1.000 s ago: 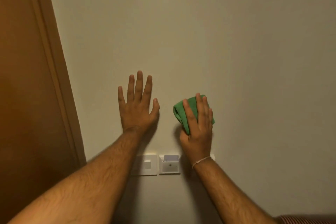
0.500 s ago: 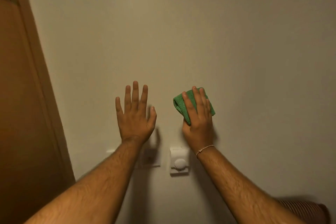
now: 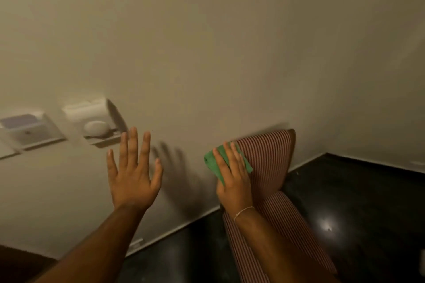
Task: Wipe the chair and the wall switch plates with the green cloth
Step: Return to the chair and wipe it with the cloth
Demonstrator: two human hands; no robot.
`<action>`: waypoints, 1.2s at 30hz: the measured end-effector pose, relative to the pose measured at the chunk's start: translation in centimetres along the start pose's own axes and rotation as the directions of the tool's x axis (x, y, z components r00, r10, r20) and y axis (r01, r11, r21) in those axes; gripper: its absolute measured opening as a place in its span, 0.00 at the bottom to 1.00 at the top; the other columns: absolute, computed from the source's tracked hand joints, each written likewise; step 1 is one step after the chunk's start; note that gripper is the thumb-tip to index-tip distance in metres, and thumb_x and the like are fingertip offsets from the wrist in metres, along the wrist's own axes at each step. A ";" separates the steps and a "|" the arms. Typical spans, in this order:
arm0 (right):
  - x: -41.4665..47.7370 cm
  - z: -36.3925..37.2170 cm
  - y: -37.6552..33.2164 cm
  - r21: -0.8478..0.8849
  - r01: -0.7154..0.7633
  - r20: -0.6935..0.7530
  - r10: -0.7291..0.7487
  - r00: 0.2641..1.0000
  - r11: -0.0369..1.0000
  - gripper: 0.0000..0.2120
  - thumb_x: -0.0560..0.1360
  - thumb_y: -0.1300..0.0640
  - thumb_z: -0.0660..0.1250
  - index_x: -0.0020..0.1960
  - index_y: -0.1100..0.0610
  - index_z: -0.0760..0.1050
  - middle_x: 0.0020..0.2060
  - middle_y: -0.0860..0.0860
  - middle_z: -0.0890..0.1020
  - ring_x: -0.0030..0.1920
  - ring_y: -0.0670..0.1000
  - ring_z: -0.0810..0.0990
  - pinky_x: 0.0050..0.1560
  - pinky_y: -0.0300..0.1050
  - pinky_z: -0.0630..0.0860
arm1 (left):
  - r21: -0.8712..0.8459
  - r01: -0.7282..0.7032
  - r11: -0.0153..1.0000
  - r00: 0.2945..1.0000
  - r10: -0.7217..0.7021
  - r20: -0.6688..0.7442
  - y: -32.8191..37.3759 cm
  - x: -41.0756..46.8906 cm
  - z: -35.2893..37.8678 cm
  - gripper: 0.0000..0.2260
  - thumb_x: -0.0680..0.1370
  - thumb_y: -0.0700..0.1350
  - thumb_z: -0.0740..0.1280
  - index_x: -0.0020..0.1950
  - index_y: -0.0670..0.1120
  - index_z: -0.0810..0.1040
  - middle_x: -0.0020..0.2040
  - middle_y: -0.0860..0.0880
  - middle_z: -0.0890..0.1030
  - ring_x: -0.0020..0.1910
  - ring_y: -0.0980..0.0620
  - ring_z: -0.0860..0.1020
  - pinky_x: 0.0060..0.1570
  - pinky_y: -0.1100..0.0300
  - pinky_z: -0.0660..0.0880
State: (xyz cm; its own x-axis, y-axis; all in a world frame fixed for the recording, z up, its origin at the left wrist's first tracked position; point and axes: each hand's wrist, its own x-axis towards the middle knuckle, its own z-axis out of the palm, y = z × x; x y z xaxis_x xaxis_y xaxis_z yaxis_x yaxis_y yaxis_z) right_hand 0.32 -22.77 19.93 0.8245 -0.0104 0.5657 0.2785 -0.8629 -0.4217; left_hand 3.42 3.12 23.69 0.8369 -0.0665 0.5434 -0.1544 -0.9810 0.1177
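Note:
My right hand [image 3: 234,181] grips the folded green cloth [image 3: 212,162] in front of the upper back of a red-and-white striped chair [image 3: 266,167]. Whether the cloth touches the fabric I cannot tell. My left hand [image 3: 133,172] is raised with fingers spread, holding nothing, just off the beige wall and casting a shadow on it. Up and to its left are white wall plates: one with a round knob [image 3: 95,122] and a card-slot plate [image 3: 27,130].
The chair stands against the beige wall [image 3: 207,53] on a dark glossy floor [image 3: 345,213] that runs right and toward me. A white skirting [image 3: 184,225] lines the wall's foot. A dark brown edge [image 3: 13,259] shows at the bottom left.
The view has swung right and down, bringing the chair and floor in; the door is out of view. My right hand with the cloth left the wall above the plates and is now at the chair back.

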 end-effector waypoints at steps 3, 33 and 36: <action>-5.1 2.4 5.0 -0.042 -0.128 0.123 0.132 0.984 0.991 0.32 0.78 0.64 0.61 0.82 0.54 0.70 0.83 0.54 0.66 0.86 0.59 0.61 0.84 0.57 0.60 | -0.038 0.009 0.999 0.994 -0.005 0.107 2.4 -3.5 4.8 0.35 0.85 0.58 0.53 0.91 0.47 0.53 0.92 0.45 0.49 0.90 0.43 0.50 0.86 0.40 0.41; -22.7 26.2 30.5 -0.495 -0.295 0.717 0.576 0.393 0.817 0.38 0.88 0.41 0.54 0.88 0.50 0.36 0.87 0.58 0.39 0.87 0.62 0.39 0.86 0.63 0.41 | 0.035 -0.090 0.995 0.870 0.062 0.488 1.8 -19.7 26.2 0.34 0.87 0.64 0.49 0.92 0.52 0.52 0.92 0.48 0.52 0.90 0.47 0.50 0.88 0.47 0.37; -22.4 25.6 30.3 -0.509 -0.244 0.728 0.564 0.390 0.825 0.39 0.87 0.35 0.50 0.88 0.52 0.35 0.87 0.58 0.39 0.87 0.62 0.39 0.86 0.62 0.41 | 0.030 -0.117 0.993 0.880 0.090 0.466 1.7 -19.3 25.2 0.35 0.86 0.61 0.53 0.92 0.52 0.53 0.91 0.47 0.53 0.90 0.47 0.50 0.88 0.46 0.39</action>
State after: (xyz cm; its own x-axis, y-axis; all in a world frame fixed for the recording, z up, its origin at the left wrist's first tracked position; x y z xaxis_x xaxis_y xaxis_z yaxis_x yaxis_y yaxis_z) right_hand 2.88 -35.72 -23.72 0.8368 -0.1233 -0.5334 -0.2222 -0.9669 -0.1252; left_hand 0.23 -1.83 -7.54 0.9675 -0.2316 0.1017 -0.2355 -0.9714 0.0286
